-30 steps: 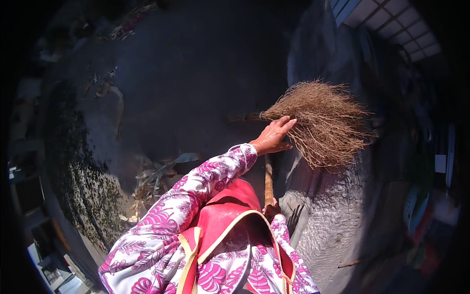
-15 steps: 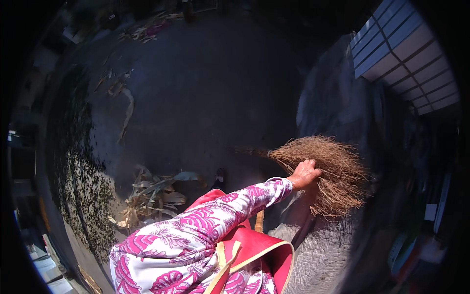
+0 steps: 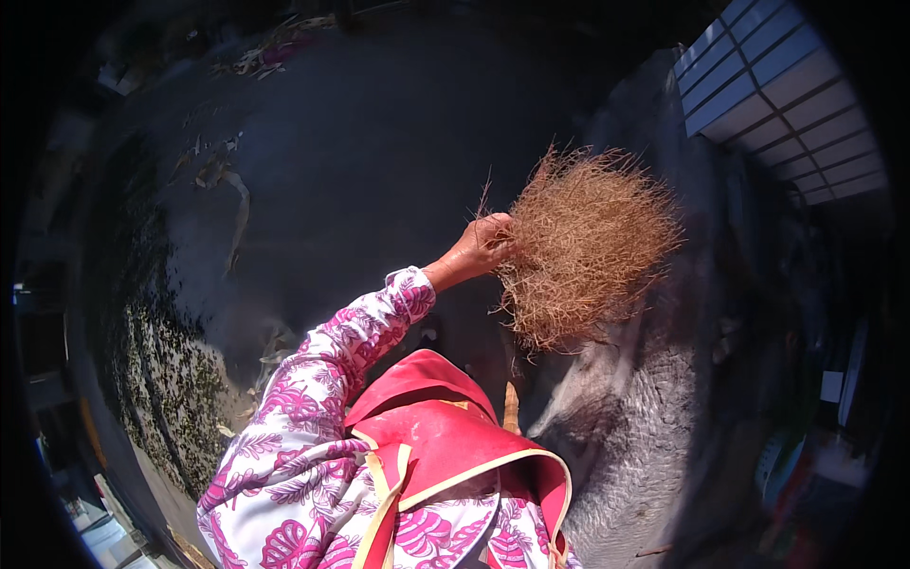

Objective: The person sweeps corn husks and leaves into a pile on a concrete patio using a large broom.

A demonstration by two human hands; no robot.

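My left hand [image 3: 485, 242] is closed on the side of a twig broom [image 3: 592, 242], its fingers partly hidden among the fine brown twigs. The broom's bushy head is raised in front of me, to the right of the hand, with the twig ends spread toward me. Its narrow bound end does not show. My left arm reaches up in a white sleeve with pink leaf patterns. My right hand is out of sight.
A red apron [image 3: 427, 446] with cream edging covers my front; a tan stick-like piece [image 3: 512, 408] shows beside it. Dry husks [image 3: 239, 213] lie on the dark ground at left. Rough grey stone [image 3: 626, 455] is at right, below a white tiled block [image 3: 758, 95].
My left hand has moved left and away from me with the broom. The broom has turned: its narrow end pointed left before, and now the twig ends face me.
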